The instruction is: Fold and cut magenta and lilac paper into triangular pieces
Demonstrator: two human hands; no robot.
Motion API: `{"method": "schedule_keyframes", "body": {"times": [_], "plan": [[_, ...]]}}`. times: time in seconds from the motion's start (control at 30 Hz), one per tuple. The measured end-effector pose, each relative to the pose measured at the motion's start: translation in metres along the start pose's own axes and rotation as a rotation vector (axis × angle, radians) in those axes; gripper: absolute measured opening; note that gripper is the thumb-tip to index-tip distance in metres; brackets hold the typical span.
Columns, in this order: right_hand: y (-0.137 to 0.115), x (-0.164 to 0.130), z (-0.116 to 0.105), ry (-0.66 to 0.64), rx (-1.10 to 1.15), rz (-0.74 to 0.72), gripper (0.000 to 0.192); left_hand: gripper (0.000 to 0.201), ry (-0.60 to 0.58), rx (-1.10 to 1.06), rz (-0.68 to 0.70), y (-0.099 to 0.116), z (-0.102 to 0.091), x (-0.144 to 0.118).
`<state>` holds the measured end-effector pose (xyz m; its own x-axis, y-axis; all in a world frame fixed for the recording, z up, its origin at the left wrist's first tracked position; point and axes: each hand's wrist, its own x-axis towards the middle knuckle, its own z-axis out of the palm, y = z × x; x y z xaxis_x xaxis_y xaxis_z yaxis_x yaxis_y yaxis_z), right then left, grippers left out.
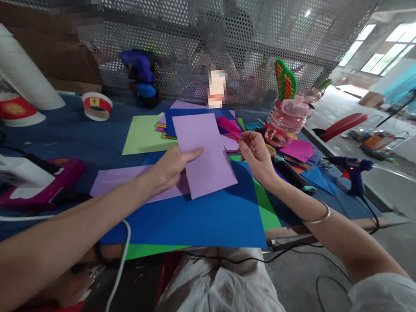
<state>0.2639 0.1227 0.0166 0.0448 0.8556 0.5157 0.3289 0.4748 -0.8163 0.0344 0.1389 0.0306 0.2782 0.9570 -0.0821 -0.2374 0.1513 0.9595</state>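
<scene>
While left hand (pixel 172 167) fingers grip one lilac sheet (pixel 204 154), right hand (pixel 255 155) fingers pinch near one glue gun (pixel 352 169).

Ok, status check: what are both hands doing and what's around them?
Left hand holds lilac sheet in a closed grip. Right hand pinched shut, contents unclear. Blue paper beneath; glue gun off right.
</scene>
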Motion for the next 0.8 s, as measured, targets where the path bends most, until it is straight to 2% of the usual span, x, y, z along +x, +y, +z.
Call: {"method": "schedule_keyframes", "body": {"times": [0.1,0.17,0.23,0.33,0.4,0.5,0.63,0.8], "plan": [[-0.003,-0.007,-0.001,-0.054,-0.104,-0.071,0.028,0.033,0.077,0.001,0.029,0.003,0.002,0.002],[-0.007,-0.01,-0.003,-0.07,-0.22,-0.177,0.025,0.034,0.105,0.003,0.073,0.005,0.002,0.003],[-0.01,-0.013,-0.005,-0.102,-0.387,-0.377,0.028,0.032,0.132,-0.024,0.092,0.005,0.003,0.003],[-0.015,-0.016,-0.006,-0.265,-0.616,-0.712,0.041,0.024,0.149,-0.072,0.062,0.006,0.003,0.004],[-0.018,-0.018,-0.005,-0.371,-0.721,-0.819,0.044,0.023,0.14,-0.09,0.033,0.006,0.004,0.004],[-0.02,-0.019,-0.002,-0.448,-0.835,-0.793,0.046,0.028,0.112,-0.115,0.003,0.006,0.006,0.003],[-0.016,-0.014,-0.005,-0.497,-0.881,-0.718,0.056,0.028,0.094,-0.112,0.014,0.006,0.005,0.002],[-0.005,-0.006,-0.009,-0.347,-0.808,-0.729,0.06,0.025,-0.006,-0.006,-0.03,0.005,-0.002,0.003]]}}
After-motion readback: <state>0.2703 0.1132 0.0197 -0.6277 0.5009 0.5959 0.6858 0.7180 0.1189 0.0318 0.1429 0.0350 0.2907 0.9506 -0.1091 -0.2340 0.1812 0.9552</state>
